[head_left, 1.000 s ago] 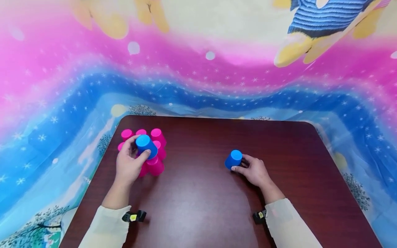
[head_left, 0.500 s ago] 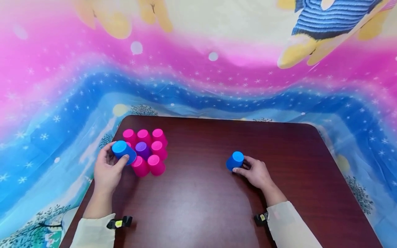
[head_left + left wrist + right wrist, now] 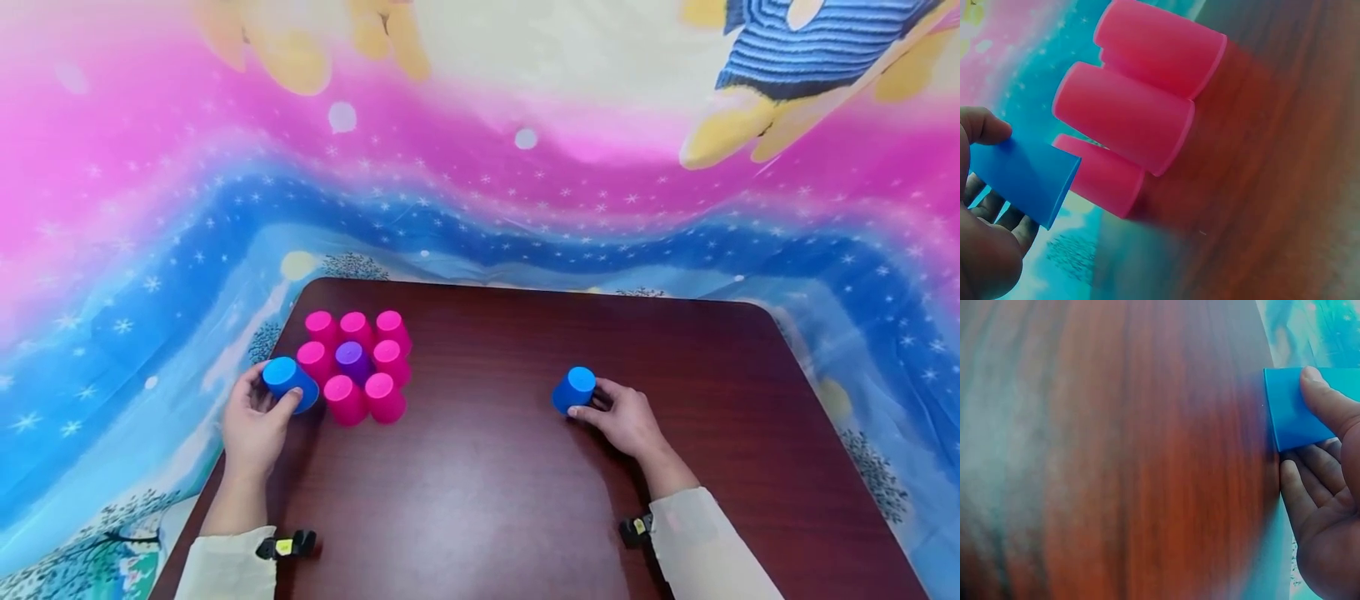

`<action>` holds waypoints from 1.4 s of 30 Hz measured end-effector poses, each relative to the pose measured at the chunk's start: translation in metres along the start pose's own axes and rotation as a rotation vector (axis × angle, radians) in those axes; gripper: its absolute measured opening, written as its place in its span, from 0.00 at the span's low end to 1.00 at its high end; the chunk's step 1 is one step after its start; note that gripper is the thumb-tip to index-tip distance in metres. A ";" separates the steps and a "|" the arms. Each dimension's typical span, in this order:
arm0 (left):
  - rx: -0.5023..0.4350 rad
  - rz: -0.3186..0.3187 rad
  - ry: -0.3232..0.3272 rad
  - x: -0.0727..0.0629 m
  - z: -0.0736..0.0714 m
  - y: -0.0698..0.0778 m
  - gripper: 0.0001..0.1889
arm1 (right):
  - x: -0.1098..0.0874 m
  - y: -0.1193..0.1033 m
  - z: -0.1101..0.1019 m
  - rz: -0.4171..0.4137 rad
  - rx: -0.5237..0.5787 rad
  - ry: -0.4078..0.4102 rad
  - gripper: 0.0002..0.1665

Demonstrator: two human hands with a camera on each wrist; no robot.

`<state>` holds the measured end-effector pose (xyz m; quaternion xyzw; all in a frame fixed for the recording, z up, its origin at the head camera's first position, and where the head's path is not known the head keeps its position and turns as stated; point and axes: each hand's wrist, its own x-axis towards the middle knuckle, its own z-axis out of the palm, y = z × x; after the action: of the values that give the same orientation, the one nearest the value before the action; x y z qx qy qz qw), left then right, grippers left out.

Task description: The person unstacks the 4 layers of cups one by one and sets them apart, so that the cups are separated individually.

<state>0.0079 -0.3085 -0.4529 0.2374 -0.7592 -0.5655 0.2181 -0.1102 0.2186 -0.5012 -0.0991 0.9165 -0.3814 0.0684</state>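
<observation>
My left hand (image 3: 257,425) grips a blue cup (image 3: 281,377), bottom up, at the front left corner of a cluster of upturned cups. In the left wrist view, the thumb and fingers clasp the sides of this blue cup (image 3: 1025,178), its rim close to the pink cups (image 3: 1124,115). Several pink cups (image 3: 347,402) surround one purple cup (image 3: 351,358) in the cluster. Farther right, my right hand (image 3: 626,421) holds another upturned blue cup (image 3: 577,385) between thumb and fingers. Its rim faces the tabletop in the right wrist view, where the thumb (image 3: 1322,394) lies along its side.
The dark brown table (image 3: 480,475) has rounded far corners, and its left edge runs close by my left hand. Behind it hangs a colourful printed backdrop (image 3: 480,208). A black strap device (image 3: 287,546) sits at each wrist.
My left hand has carried its blue cup from over the cluster leftward and nearer to me, uncovering the purple cup. The right hand stays nearly in place with its cup; the view shifts slightly.
</observation>
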 end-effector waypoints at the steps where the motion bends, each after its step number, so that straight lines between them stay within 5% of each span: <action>1: 0.007 -0.013 -0.001 0.000 0.000 -0.003 0.34 | 0.000 0.001 0.001 0.000 0.001 -0.001 0.49; 18: 0.048 -0.114 -0.081 0.003 0.008 -0.045 0.38 | 0.002 0.003 0.006 0.007 -0.020 -0.007 0.50; 31: 0.051 -0.110 -0.081 0.001 0.012 -0.046 0.37 | 0.000 -0.008 0.006 -0.023 -0.054 0.013 0.45; 42: 0.044 -0.060 -0.085 0.002 0.015 -0.046 0.36 | -0.005 -0.072 0.041 -0.172 -0.035 -0.028 0.42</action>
<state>0.0028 -0.3100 -0.5010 0.2406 -0.7727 -0.5643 0.1633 -0.0876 0.1417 -0.4787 -0.1839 0.9101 -0.3684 0.0466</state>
